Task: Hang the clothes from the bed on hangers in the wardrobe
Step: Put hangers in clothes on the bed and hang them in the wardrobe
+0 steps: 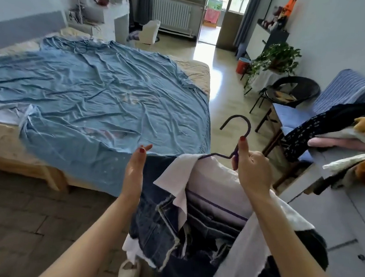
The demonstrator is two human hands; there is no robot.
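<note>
My right hand [251, 167] grips purple hanger [234, 140] neck, denim-and-white garment [166, 224] draped near-right of bed [4, 139]; left hand [135, 167] open, fingers straight — garment hung, I judge; next — carry to wardrobe, unseen.

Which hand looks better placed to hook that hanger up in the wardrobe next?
Probably the right hand: it already grips the purple hanger by its neck, hook up, with the denim garment hanging below. The left hand is open and holds nothing. No wardrobe rail shows.
</note>
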